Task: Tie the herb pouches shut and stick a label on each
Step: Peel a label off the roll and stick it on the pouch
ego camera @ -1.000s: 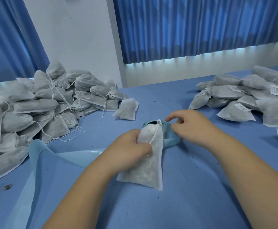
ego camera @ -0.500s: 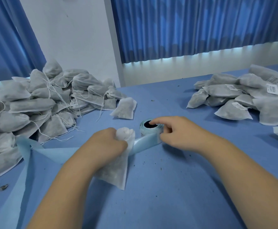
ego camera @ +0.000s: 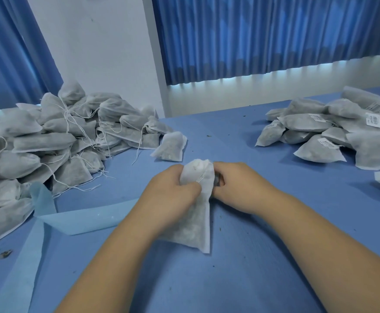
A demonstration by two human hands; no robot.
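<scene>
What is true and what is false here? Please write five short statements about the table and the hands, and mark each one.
1. The left hand grips the pouch near its top. True.
2. Pouches in the right pile carry white labels. True.
3. Pouches in the left pile carry labels too. False: none shows there, only loose strings.
4. The table is covered in red. False: its surface is blue.
5. A pale blue strip lies to the left of the left forearm. True.
</scene>
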